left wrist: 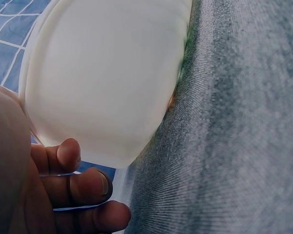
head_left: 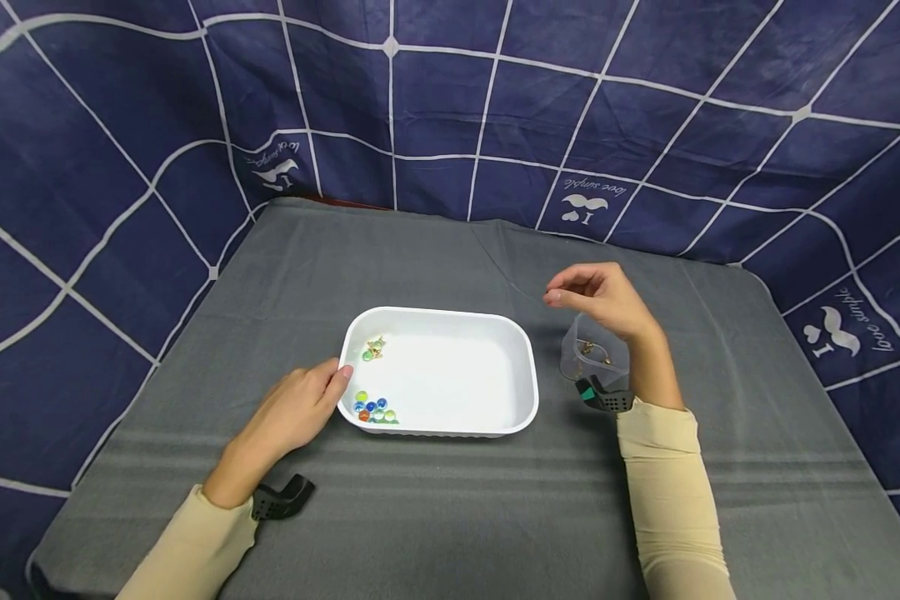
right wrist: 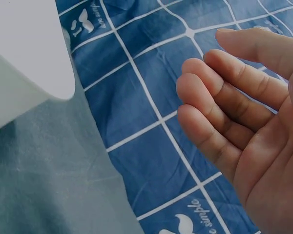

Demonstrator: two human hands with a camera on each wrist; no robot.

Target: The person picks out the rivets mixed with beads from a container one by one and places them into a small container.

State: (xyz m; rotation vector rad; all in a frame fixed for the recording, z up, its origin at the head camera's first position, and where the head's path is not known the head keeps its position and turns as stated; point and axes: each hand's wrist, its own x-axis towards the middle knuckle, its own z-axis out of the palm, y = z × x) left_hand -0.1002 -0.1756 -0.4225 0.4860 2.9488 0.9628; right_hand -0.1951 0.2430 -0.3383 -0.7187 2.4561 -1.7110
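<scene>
A white rectangular tray [head_left: 450,367] lies on the grey cloth. My left hand [head_left: 300,406] grips its left rim, thumb over the edge; in the left wrist view the fingers [left wrist: 88,187] curl beside the tray's outer wall [left wrist: 107,83]. Inside the tray, several coloured glass marbles [head_left: 371,407] sit in the near left corner, and a few small green and gold charms [head_left: 373,348] lie at the far left. My right hand [head_left: 603,296] hovers above a clear plastic box [head_left: 615,354] holding small gold-coloured pieces [head_left: 587,347]. Its fingers [right wrist: 200,90] are loosely bent, with nothing visible between them.
A grey cloth [head_left: 420,517] covers the table. Dark blue curtains [head_left: 450,100] with white grid lines stand behind and at both sides. A black strap [head_left: 281,498] is on the left wrist, and another [head_left: 606,397] on the right.
</scene>
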